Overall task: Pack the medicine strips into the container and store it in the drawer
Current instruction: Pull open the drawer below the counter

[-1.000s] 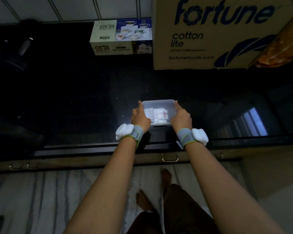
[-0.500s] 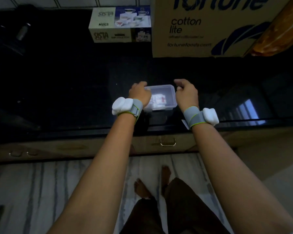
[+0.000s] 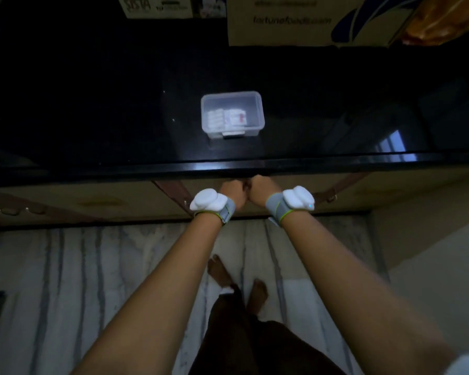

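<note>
- The clear plastic container (image 3: 232, 114) stands alone on the black countertop (image 3: 92, 117), near its front edge, with neither hand on it.
- Inside it, medicine strips (image 3: 226, 119) lie flat on the bottom; a lid seems to be on, though the dim light makes that hard to confirm.
- Both forearms reach straight forward and down, nearly parallel, wrists level with each other below the counter's lip.
- The left hand (image 3: 232, 192) is curled into a fist, knuckles up against the drawer front (image 3: 136, 198) directly under the counter edge.
- The right hand (image 3: 260, 190) is curled the same way, just beside the left, the two almost touching.
- The fingers of both are folded in, but what they grasp is hidden behind the hands.
- Each wrist carries a grey band with a white device on top.
- A cardboard box (image 3: 295, 23) sits at the counter's back.
- Bare feet stand on the streaked marble floor (image 3: 65, 266).
</note>
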`<state>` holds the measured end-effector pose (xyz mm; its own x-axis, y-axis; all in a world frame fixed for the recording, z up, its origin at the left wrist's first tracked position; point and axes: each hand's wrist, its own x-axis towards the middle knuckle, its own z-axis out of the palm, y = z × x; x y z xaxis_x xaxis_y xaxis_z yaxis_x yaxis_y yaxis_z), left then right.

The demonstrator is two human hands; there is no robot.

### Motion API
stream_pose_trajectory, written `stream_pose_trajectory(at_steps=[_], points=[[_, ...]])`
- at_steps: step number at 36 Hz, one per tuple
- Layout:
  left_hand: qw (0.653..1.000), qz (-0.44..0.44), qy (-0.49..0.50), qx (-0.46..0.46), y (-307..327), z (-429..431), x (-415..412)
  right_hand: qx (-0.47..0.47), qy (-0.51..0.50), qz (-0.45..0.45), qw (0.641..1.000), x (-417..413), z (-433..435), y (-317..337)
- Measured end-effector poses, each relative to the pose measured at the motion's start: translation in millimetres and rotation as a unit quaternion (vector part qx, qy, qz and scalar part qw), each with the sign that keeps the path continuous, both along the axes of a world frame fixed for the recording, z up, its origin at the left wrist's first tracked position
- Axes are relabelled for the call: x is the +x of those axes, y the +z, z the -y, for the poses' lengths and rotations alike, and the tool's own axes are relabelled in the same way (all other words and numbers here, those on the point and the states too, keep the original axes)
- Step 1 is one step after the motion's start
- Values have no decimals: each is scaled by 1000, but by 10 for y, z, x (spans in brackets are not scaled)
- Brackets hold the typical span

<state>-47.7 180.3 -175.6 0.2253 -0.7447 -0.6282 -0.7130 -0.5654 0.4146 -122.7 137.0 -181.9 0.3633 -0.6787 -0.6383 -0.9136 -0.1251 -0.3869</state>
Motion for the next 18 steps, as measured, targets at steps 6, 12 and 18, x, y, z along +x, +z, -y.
stream_pose_trajectory(at_steps=[6, 12, 18], points=[[998, 42, -41, 30, -363, 148, -30, 19, 16, -25, 999, -20, 25, -300], [993, 82, -86, -3, -565, 187, -13, -32, 60, -38, 997, -70, -45, -466], [989, 103, -108, -23, -578, 102, -53, -51, 80, -36, 995, -139, -158, -430]])
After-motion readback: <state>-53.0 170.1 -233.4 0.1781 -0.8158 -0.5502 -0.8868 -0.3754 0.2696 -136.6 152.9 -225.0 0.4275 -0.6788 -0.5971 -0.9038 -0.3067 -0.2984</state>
